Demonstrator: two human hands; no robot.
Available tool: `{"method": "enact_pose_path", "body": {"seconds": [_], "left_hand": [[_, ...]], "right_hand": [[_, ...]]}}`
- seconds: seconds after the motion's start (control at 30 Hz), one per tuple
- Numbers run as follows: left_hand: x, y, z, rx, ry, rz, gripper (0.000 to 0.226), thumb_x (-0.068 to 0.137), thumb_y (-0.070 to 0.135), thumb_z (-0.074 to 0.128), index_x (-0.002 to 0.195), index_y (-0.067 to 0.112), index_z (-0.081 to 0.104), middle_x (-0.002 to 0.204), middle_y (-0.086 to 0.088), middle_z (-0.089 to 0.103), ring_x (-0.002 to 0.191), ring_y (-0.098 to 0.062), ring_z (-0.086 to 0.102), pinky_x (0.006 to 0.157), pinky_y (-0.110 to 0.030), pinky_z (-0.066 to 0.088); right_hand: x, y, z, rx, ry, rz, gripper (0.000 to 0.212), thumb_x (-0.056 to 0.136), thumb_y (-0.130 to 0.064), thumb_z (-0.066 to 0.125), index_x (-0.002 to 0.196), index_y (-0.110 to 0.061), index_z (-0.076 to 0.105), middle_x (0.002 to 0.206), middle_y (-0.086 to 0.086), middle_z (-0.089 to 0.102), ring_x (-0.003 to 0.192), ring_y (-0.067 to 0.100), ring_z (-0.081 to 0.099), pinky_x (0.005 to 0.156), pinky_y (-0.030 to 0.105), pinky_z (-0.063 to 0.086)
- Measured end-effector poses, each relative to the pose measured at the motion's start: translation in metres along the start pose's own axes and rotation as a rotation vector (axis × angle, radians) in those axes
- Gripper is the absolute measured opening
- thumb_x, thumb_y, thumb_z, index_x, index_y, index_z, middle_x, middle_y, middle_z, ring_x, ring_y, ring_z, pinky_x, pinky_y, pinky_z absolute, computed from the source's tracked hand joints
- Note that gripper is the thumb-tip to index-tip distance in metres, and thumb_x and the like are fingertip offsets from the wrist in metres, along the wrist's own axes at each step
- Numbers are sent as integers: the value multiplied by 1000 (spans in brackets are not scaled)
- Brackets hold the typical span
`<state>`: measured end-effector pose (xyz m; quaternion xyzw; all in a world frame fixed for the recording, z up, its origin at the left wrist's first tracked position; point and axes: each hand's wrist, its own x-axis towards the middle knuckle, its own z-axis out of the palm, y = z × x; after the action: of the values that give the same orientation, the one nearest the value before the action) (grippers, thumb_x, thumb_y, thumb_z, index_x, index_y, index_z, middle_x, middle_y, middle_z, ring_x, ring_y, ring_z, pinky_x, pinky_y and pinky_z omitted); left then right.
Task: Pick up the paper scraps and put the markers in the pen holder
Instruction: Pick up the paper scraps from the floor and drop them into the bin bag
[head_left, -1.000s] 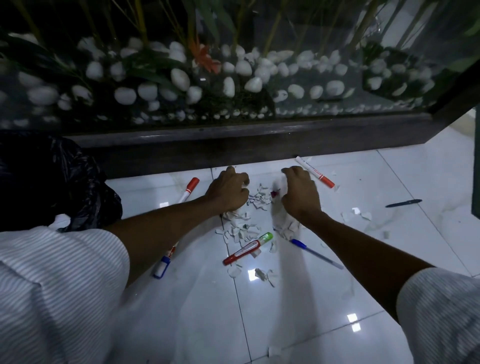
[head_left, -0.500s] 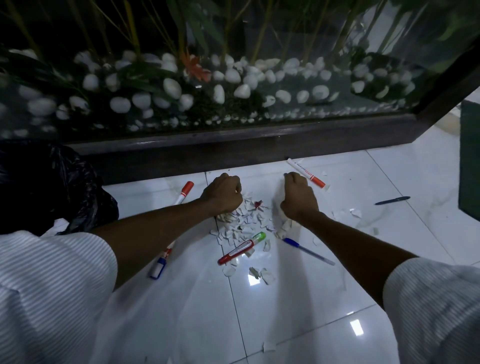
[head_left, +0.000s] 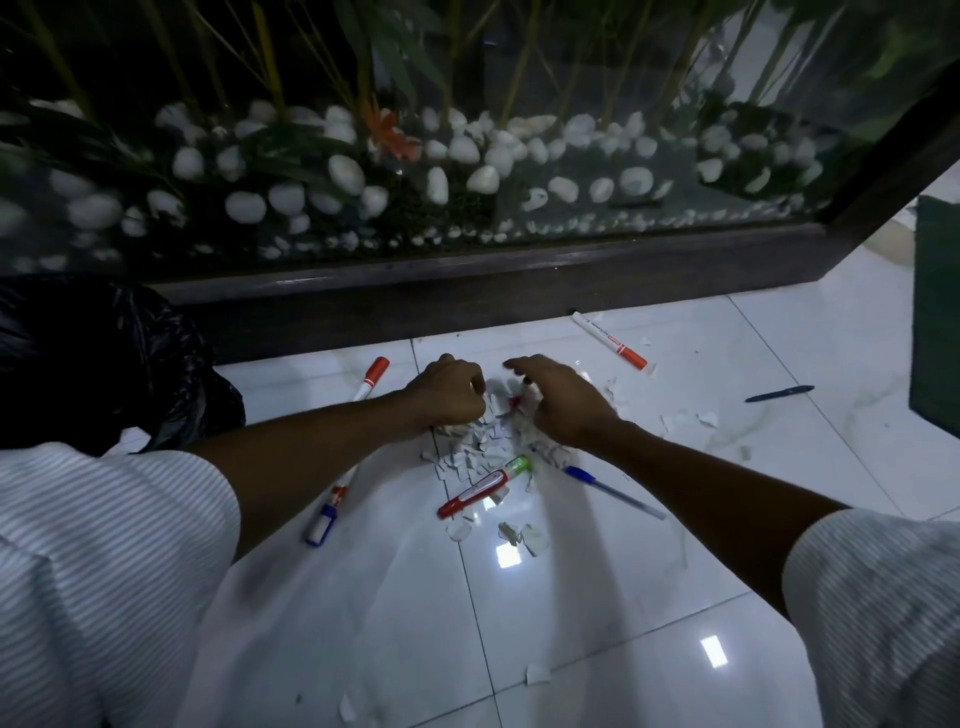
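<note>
A pile of white paper scraps (head_left: 475, 449) lies on the white tiled floor. My left hand (head_left: 449, 389) sits at the pile's far left edge, fingers curled into the scraps. My right hand (head_left: 563, 402) arches over the pile's right side with its fingertips bent down towards the left hand. A red marker with a green cap (head_left: 485, 486) lies at the near edge of the pile. A red-capped marker (head_left: 610, 341) lies beyond my right hand. Another red-capped marker (head_left: 373, 376) and a blue-ended marker (head_left: 324, 519) show on either side of my left forearm.
A blue pen (head_left: 615, 492) lies under my right wrist and a dark pen (head_left: 779, 393) further right. A black plastic bag (head_left: 104, 364) sits at the left. A glass planter with a dark wooden base (head_left: 467, 296) blocks the far side. Loose scraps (head_left: 524, 535) lie nearer me. A dark green object (head_left: 937, 312) stands at right.
Both hands have moved inward towards each other, pushing the scraps into a tighter pile. The right hand has gone from knuckles-down beside the pile to arching over it.
</note>
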<state>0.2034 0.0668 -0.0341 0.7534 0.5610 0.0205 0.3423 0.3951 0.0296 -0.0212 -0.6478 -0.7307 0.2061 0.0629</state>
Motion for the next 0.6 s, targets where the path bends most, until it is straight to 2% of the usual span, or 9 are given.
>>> {"method": "enact_pose_path", "body": {"seconds": [0.03,0.1,0.17,0.27,0.33,0.43,0.5,0.6], "left_hand": [[-3,-1,-2,59,-4,3,51,81,29,73,130,20,60,132,-11,51,110,-23,54,83,-32,50],[-9,-4,-6,264,-17,7,85,71,49,82,145,29,44,140,-12,43,121,-28,51,86,-35,52],[-14,-6,-12,417,-92,-8,120,59,62,87,156,34,23,152,-16,30,135,-34,42,94,-40,53],[-18,-11,-18,386,-262,-53,141,51,59,94,160,36,8,161,-19,14,141,-40,37,102,-44,53],[-19,-13,-16,346,-276,-37,141,51,55,97,160,35,10,159,-19,16,138,-40,43,102,-42,54],[-20,-15,-7,295,-183,11,129,52,55,96,156,31,25,151,-17,30,126,-35,53,89,-32,55],[-21,-16,0,268,-103,51,114,54,56,95,149,27,38,142,-16,38,113,-31,61,79,-27,51],[-26,-18,4,170,-12,102,85,63,48,93,134,23,52,127,-12,46,101,-28,62,75,-28,49]], "right_hand": [[-2,3,-6,-10,58,45,66,88,-5,71,148,-21,47,152,3,49,137,25,49,109,40,46],[-5,16,-15,-148,91,165,72,86,-10,73,151,-19,43,157,6,43,142,27,41,111,43,45],[-8,26,-16,-311,-23,296,75,87,-22,73,152,-16,37,158,11,36,144,32,36,111,46,44],[-12,23,-3,-326,-149,377,78,87,-35,73,151,-17,31,154,17,32,142,37,33,109,49,45],[-8,13,4,-245,-158,317,71,87,-31,73,146,-18,36,148,18,34,137,36,36,104,47,48],[4,-5,5,-54,-194,192,59,92,-22,66,146,-16,42,142,19,39,131,36,43,104,43,48],[9,-16,5,4,-246,126,62,93,-20,64,149,-15,39,143,20,40,134,38,42,108,43,46],[14,-28,6,-7,-360,74,80,81,-28,75,150,-17,37,141,17,38,132,35,41,108,42,47]]}}
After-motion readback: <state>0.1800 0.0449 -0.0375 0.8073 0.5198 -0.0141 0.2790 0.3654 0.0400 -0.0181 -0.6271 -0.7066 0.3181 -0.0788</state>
